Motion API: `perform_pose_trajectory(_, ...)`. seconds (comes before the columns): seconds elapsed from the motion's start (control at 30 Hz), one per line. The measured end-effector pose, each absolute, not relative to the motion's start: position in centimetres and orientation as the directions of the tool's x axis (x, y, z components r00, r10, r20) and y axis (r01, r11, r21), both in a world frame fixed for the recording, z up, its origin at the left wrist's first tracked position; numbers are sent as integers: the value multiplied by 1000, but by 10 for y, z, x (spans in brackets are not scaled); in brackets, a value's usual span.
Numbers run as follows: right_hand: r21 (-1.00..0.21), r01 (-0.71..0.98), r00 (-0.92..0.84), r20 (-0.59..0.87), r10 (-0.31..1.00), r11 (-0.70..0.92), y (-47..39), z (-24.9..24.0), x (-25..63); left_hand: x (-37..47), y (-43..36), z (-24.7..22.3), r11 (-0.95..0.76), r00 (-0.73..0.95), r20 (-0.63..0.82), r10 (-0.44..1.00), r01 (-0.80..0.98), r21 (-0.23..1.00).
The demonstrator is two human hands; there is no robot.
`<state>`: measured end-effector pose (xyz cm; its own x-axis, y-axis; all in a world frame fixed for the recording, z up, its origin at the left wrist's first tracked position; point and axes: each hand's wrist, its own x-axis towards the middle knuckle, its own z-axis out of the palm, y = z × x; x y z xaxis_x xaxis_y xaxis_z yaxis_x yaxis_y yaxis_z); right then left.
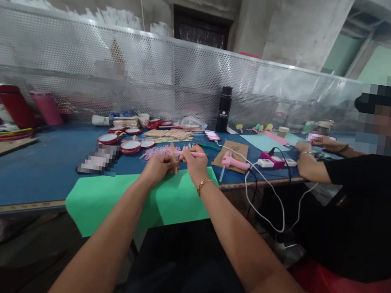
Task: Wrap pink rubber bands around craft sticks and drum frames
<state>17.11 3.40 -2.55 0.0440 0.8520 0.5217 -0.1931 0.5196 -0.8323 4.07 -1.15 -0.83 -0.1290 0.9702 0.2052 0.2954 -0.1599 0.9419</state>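
Over a bright green sheet [107, 197] at the table's front edge, my left hand [157, 168] is closed, pinching a flat wooden craft stick [173, 150] that stands tilted upward. Close beside it, my right hand [196, 163] grips a pink pen [198, 155], its tip pointing left at the stick. Whether the tip touches the stick is too small to tell. Just behind my hands lies a heap of pink and purple shreds [156, 151], partly hidden by them. More wooden craft sticks [173, 134] lie in a pile farther back.
Small red-rimmed drums [130, 146] and a phone [100, 159] lie to the left. On the right, a pink glue gun [236, 162] rests at a piece of cardboard [241, 150], near a power strip [274, 160] and hanging cables. A black bottle [224, 109] stands behind; a co-worker [366, 206] sits right.
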Motion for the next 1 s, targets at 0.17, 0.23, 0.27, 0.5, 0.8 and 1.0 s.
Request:
perform_pose_trajectory(0.17, -825, -127, 92, 542, 835, 550, 32, -26, 171, 38, -7, -12, -159, -135, 203, 970, 279, 947)
perform_pose_trajectory(0.23, -822, -116, 87, 551, 830, 557, 34, -28, 170, 38, -6, -13, -157, -131, 194, 972, 249, 956)
perform_pose_trajectory(0.27, -820, -111, 83, 555, 827, 562, 34, -28, 169, 37, -5, -13, -162, -127, 196, 972, 242, 957)
perform_pose_trajectory(0.5, -821, -70, 102, 559, 823, 566, 33, -26, 171, 34, -3, -17, -200, -114, 247, 962, 316, 927)
perform_pose_trajectory(0.8, -817, -104, 45, 566, 823, 567, 31, -25, 171, 35, -2, -17, -202, -115, 239, 964, 264, 943)
perform_pose_trajectory(1.0, -825, -110, 96, 546, 832, 554, 32, -25, 170, 33, -1, -19, -207, -106, 248, 963, 302, 931)
